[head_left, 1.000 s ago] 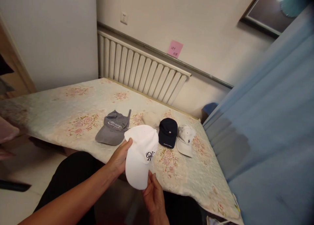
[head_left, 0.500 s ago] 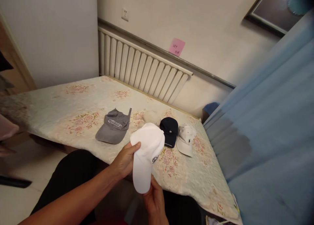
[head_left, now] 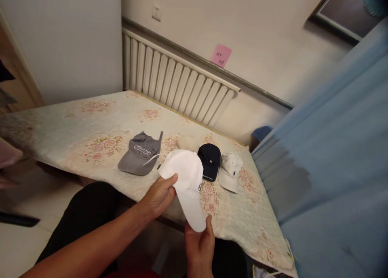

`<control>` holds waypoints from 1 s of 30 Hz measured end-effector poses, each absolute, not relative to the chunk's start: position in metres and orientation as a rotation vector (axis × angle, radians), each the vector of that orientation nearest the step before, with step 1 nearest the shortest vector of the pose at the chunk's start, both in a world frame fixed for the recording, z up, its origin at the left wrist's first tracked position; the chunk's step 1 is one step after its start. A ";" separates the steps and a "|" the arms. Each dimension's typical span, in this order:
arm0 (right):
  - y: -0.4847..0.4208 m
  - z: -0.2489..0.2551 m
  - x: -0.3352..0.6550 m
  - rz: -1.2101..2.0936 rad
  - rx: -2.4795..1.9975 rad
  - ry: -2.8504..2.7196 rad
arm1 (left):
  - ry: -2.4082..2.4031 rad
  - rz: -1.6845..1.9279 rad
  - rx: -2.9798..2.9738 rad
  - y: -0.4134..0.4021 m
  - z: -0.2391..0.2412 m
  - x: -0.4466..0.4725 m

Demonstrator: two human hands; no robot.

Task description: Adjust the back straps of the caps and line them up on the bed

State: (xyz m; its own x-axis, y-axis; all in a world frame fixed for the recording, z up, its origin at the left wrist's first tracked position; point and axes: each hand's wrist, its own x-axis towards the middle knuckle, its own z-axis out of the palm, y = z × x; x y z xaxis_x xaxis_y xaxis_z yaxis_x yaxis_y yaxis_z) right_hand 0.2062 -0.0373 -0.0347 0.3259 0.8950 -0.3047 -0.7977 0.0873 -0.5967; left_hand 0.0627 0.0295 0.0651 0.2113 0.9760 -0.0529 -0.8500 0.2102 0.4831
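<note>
In the head view a white baseball cap (head_left: 185,171) is held up over the bed's near edge, its brim pointing down toward me. My left hand (head_left: 160,195) grips the cap's left edge, thumb on top of the fabric. Around the brim's lower end is my right hand (head_left: 200,243), thumb at its right side and fingers partly hidden beneath. A thin pale strap or cord sticks out left of the crown. Beyond lie a grey cap (head_left: 142,154) with white lettering, a cream cap (head_left: 186,141) partly covered by the held one, a dark navy cap (head_left: 209,161) and an off-white cap (head_left: 229,171).
The caps lie on a bed (head_left: 127,104) with a floral cover. A radiator (head_left: 178,80) runs along the wall behind, with a pink note (head_left: 221,55) above. A blue curtain (head_left: 327,156) hangs at the right. Part of another person (head_left: 9,156) shows at the far left.
The white cap has turned so its brim swings to the right, and the strap now shows at its left. My right hand has moved slightly right with the brim; the other caps stay put.
</note>
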 end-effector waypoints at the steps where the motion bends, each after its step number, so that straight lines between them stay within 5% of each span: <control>1: -0.039 -0.030 0.204 1.252 -0.769 -0.137 | 0.384 1.317 0.394 0.029 0.065 0.064; 30: -0.032 -0.003 0.198 1.351 -0.615 -0.143 | 0.343 1.225 0.205 0.023 0.052 0.077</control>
State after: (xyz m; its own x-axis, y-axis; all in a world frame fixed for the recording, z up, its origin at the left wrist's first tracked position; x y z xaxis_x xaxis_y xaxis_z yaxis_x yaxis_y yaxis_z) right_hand 0.1984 -0.0320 -0.0031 0.2356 0.9397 -0.2481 -0.8666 0.0876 -0.4912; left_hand 0.0767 0.0231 0.0521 0.2968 0.9436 -0.1465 -0.8827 0.3297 0.3350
